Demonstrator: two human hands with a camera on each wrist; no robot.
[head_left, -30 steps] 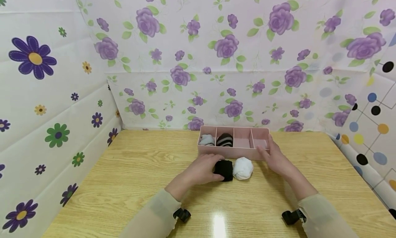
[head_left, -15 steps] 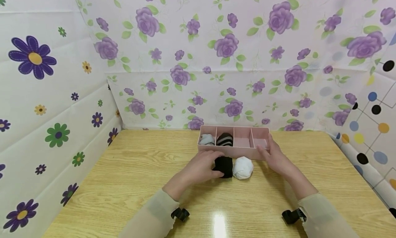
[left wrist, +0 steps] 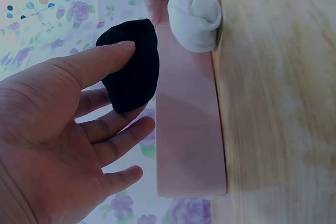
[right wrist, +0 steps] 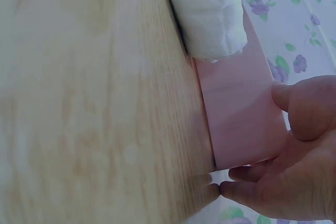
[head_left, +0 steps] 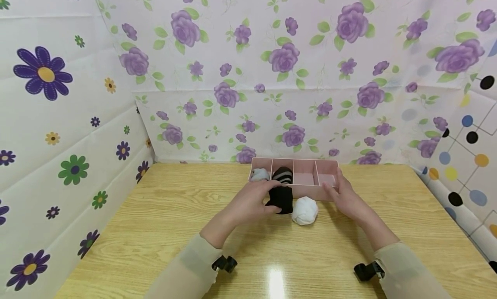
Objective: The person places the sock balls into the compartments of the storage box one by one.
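My left hand [head_left: 250, 203] pinches a black rolled-up sock [head_left: 281, 200] between thumb and fingers. In the left wrist view, that black sock [left wrist: 134, 72] hangs raised off the wooden table. It overlaps the front wall of a pink four-part organizer box [head_left: 310, 192] in the head view. My right hand [head_left: 347, 199] grips the box's right end, thumb on the front wall, as the right wrist view also shows. Inside the box, a grey sock [head_left: 259, 174] fills the leftmost compartment and a dark striped sock [head_left: 282, 175] the one beside it. The two right compartments hold nothing.
A white rolled-up sock [head_left: 305, 211] lies on the wooden table [head_left: 186, 195] just in front of the box. Behind the table hangs a flowered cloth [head_left: 217, 130], with patterned cloths also on the left and right sides.
My left hand has lifted the black sock off the table and carried it toward the box's front wall, away from beside the white sock. My right hand stays on the box.
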